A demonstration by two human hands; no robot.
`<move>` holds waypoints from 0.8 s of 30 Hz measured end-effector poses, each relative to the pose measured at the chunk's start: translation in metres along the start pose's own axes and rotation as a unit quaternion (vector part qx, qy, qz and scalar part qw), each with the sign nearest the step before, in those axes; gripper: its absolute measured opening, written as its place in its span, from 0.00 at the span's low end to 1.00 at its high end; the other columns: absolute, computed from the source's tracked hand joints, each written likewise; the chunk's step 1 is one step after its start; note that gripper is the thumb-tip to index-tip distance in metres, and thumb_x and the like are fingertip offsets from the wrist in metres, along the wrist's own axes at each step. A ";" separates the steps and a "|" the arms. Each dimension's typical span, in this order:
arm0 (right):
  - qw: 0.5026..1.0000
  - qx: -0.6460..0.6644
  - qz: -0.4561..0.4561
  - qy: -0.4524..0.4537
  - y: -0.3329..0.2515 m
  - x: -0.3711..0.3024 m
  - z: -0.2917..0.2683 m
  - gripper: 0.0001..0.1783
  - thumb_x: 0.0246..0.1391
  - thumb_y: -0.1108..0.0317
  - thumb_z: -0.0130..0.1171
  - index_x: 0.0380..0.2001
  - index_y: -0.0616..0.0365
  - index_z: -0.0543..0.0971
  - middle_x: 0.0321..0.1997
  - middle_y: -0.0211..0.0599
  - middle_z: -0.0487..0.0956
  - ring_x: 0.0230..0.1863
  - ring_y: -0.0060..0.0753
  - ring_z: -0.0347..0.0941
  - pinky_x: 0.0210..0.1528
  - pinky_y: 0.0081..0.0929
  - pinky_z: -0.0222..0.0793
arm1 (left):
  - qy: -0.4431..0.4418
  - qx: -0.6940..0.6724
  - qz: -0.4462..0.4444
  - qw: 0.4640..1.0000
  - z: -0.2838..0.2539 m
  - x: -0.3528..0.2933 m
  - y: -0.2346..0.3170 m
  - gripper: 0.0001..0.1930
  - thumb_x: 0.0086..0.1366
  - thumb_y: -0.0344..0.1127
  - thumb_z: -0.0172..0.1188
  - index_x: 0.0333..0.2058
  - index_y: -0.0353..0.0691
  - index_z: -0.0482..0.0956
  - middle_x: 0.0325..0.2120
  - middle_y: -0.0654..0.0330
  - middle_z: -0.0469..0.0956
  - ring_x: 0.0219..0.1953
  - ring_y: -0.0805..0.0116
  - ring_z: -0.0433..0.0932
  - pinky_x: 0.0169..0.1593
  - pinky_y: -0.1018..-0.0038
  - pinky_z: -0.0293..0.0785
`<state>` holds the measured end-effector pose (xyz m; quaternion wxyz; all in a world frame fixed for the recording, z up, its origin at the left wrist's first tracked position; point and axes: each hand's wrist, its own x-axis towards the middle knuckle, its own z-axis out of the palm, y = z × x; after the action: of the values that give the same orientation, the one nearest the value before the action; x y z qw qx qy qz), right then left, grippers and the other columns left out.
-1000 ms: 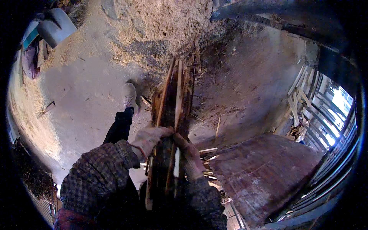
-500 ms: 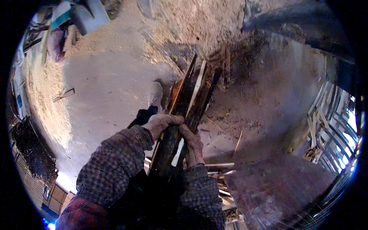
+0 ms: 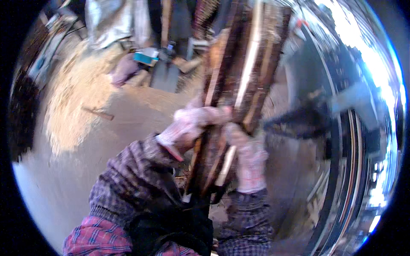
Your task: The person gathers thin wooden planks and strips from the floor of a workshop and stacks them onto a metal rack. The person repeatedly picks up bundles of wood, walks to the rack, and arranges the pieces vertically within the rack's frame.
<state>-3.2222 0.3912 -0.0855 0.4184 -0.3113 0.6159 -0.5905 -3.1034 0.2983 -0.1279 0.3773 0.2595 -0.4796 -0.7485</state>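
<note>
"Two gloved hands on it! Left hand (image 3: 183,128) and right hand (image 3: 249,153) close together, fingers wrapped on the bundle of wooden strips (image 3: 239,72)!"

"Where's the bundle now?"

"Mid-view, running near to far, and its far end is up! Half a second ago that end sat over the floor (image 3: 128,132); now it reaches the view's far edge."

"And beyond?"

"Shovel blade (image 3: 164,79), earlier out at the far left, now much nearer the bundle's left side! Pale sawdust (image 3: 70,115) farther left."

2 dark checked oversleeves (image 3: 132,170) meet pale gloves (image 3: 252,166) and red plaid cloth (image 3: 99,239)
</note>
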 end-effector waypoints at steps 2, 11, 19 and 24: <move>0.995 -0.034 -0.090 0.002 -0.061 -0.025 -0.017 0.22 0.48 0.61 0.57 0.44 0.61 0.70 0.38 0.33 0.72 0.38 0.23 0.69 0.42 0.22 0.66 | -0.069 -0.103 -0.051 0.991 0.054 0.003 0.085 0.14 0.57 0.35 0.54 0.42 0.37 0.69 0.30 0.62 0.74 0.28 0.73 0.73 0.31 0.77 0.73; 0.971 0.104 -0.060 -0.206 -0.044 -0.070 0.180 0.36 0.39 0.62 0.66 0.52 0.61 0.64 0.45 0.34 0.71 0.43 0.31 0.68 0.44 0.28 0.67 | 0.008 -0.132 0.072 0.989 -0.107 -0.134 0.163 0.39 0.47 0.36 0.66 0.57 0.41 0.56 0.47 0.59 0.69 0.47 0.68 0.68 0.50 0.71 0.66; 0.937 0.089 0.088 -0.325 0.014 -0.183 0.428 0.23 0.48 0.63 0.54 0.49 0.56 0.68 0.39 0.32 0.73 0.36 0.25 0.68 0.38 0.21 0.65 | 0.274 -0.105 0.018 0.956 -0.320 -0.302 0.185 0.39 0.42 0.41 0.69 0.53 0.36 0.61 0.43 0.53 0.71 0.45 0.65 0.69 0.49 0.71 0.65; 0.886 0.085 0.101 -0.445 0.027 -0.226 0.554 0.16 0.56 0.65 0.45 0.47 0.53 0.69 0.36 0.30 0.73 0.30 0.20 0.68 0.30 0.15 0.65 | 0.368 -0.165 0.098 0.910 -0.412 -0.375 0.226 0.30 0.47 0.26 0.65 0.51 0.41 0.65 0.38 0.59 0.75 0.38 0.67 0.74 0.43 0.72 0.71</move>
<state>-2.6272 0.3343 -0.0522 0.7311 -0.4403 0.3406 -0.3944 -2.5051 0.3302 -0.0787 0.6356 0.4023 -0.1999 -0.6279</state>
